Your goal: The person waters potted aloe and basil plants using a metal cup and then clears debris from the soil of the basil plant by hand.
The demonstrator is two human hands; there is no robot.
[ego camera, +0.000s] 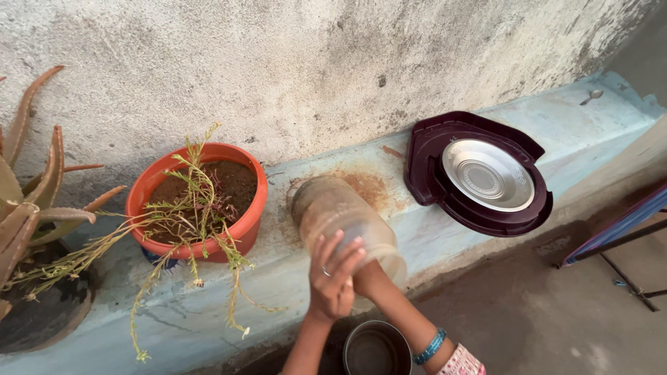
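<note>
I hold a cloudy, brownish plastic jar (332, 208) tipped on its side over the pale blue ledge (445, 243), its base pointing toward the wall. My left hand (333, 278) grips the jar's side near the mouth, fingers spread over it. My right hand (366, 276) reaches to the jar's mouth and is mostly hidden behind the left hand and the jar; blue bangles (427, 345) circle that wrist. A round steel pot (375, 351) stands on the ground right below both hands.
An orange flowerpot (253, 212) with a straggly green plant (194, 208) sits on the ledge left of the jar. An aloe (28, 201) in a dark pot (42, 316) is far left. A maroon tray (424, 173) holding a steel plate (486, 173) lies right; a spoon (592, 96) beyond.
</note>
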